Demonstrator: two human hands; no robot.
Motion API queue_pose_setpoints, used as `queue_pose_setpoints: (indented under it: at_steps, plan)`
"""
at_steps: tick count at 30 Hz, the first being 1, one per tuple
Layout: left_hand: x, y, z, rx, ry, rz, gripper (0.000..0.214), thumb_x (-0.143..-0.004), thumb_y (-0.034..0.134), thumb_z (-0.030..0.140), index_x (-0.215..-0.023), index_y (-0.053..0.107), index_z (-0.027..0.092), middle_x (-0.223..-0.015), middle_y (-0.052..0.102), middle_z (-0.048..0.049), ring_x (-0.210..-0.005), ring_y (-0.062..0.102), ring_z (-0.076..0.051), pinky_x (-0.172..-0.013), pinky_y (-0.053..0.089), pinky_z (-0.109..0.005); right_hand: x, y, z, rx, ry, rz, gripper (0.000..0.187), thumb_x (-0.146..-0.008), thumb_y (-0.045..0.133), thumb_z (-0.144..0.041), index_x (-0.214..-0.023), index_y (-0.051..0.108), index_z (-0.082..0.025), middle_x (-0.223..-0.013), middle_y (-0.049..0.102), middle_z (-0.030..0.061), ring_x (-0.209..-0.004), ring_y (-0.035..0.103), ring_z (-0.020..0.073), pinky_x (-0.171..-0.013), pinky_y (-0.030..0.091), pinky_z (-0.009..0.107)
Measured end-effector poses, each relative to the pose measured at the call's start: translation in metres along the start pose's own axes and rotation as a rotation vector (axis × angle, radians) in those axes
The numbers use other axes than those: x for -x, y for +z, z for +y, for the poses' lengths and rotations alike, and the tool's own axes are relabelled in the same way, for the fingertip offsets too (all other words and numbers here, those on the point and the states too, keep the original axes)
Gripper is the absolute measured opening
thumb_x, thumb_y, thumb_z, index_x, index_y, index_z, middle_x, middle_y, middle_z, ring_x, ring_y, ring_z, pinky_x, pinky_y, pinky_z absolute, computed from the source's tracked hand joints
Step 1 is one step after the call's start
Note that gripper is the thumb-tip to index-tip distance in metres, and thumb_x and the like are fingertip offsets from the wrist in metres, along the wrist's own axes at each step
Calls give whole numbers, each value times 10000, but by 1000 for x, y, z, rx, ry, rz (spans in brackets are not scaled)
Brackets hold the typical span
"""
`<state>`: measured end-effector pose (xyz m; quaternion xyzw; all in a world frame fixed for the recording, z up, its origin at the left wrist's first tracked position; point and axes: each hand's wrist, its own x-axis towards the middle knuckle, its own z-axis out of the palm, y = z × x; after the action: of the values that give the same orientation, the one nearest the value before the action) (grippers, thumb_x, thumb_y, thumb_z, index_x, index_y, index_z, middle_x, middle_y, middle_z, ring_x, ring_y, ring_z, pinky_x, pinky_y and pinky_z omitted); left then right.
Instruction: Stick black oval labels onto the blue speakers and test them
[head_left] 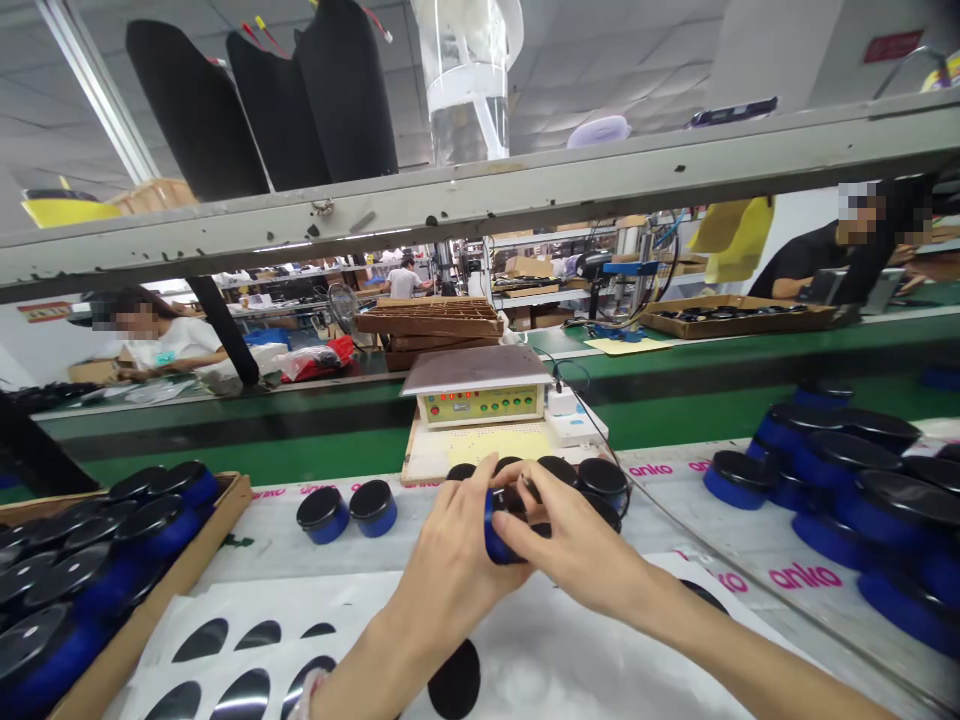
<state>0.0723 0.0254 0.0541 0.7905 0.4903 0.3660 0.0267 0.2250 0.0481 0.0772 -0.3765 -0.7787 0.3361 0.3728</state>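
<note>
Both my hands meet over the white bench. My left hand [450, 545] curls round a small round blue unit with a black top [497, 530], held on its side. My right hand [574, 540] grips the same unit from the right, thumb and fingers pinched on its black face. Just behind my hands stand several more of these blue units [600, 478]. A sheet of black round stickers [247, 660] lies in front of me, with one loose black disc [454, 680] under my left wrist.
A cardboard tray [225, 505] of blue units sits at the left; two loose units [349, 510] stand nearby. A pile of units [847, 480] fills the right. A test box with lights [480, 400] stands behind, before a green conveyor [675, 400]. Other people work beyond.
</note>
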Motion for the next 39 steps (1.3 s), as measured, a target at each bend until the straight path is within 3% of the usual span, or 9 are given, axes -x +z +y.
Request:
queue_pose_setpoints:
  at_steps: [8, 12, 15, 18, 22, 25, 30, 35, 39]
  plan:
    - [7, 8, -2, -124, 195, 126, 849, -671, 674, 78, -1377, 221, 215, -1237, 575, -113, -967, 577, -267, -848, 504, -420, -1, 16, 14, -72, 11, 41, 256, -889, 428, -270, -729, 231, -246, -723, 372, -57, -630, 393, 104, -554, 384, 229]
    - [23, -1, -11, -66, 29, 37, 788, -696, 696, 144, -1364, 288, 234, -1198, 558, -90, -1049, 561, -248, -897, 498, -396, -5, 21, 16, -4, -42, -51, 258, -897, 474, -382, -766, 303, -240, -779, 473, -34, -683, 486, 124, -612, 431, 252]
    - [44, -22, -39, -10, -250, -61, 569, -740, 685, 281, -1251, 437, 245, -1193, 553, -67, -1106, 556, -236, -946, 478, -381, -13, 11, 21, 93, -75, -72, 231, -902, 459, -449, -925, 412, -224, -853, 519, 4, -790, 552, 164, -706, 458, 296]
    - [69, -47, -83, -30, -497, -28, 502, -757, 661, 408, -1192, 484, 232, -1193, 583, -70, -1114, 570, -261, -977, 455, -432, -25, -3, 35, 229, -54, -35, 180, -923, 413, -376, -980, 429, -206, -824, 515, 9, -735, 554, 170, -678, 455, 321]
    - [94, -66, -138, -59, -569, 13, 549, -751, 641, 396, -1235, 466, 206, -1298, 497, -122, -1161, 544, -297, -925, 489, -444, -49, 1, 56, 439, -83, -113, 150, -865, 546, -255, -978, 496, -170, -861, 554, 20, -751, 560, 174, -701, 464, 348]
    - [96, -64, -156, -107, -578, 60, 572, -725, 639, 364, -1241, 486, 169, -1359, 357, -170, -1182, 497, -350, -947, 449, -518, -71, 23, 63, 562, -121, -234, 236, -879, 602, -311, -1048, 571, -149, -1002, 604, 47, -884, 596, 189, -777, 493, 383]
    - [79, -50, -131, -159, -484, 108, 578, -786, 585, 326, -1333, 436, 216, -1400, 293, -147, -1292, 311, -392, -1065, 206, -639, -97, 50, 60, 667, -134, -389, 299, -914, 574, -339, -1153, 574, -159, -1138, 606, 73, -948, 619, 199, -803, 522, 404]
    - [60, -26, -94, 14, -361, -76, 515, -829, 573, 359, -1318, 455, 249, -1343, 451, -109, -1261, 409, -299, -1067, 333, -501, -91, 46, 54, 688, -146, -474, 272, -924, 563, -318, -1143, 575, -157, -1088, 621, 62, -881, 632, 174, -747, 540, 363]
    - [44, 1, -92, 147, -354, -206, 629, -774, 634, 347, -1342, 435, 164, -1348, 490, -165, -1277, 418, -336, -1073, 321, -520, -77, 38, 48, 719, -154, -550, 259, -913, 578, -317, -1115, 590, -155, -1095, 621, 63, -922, 625, 187, -782, 530, 385]
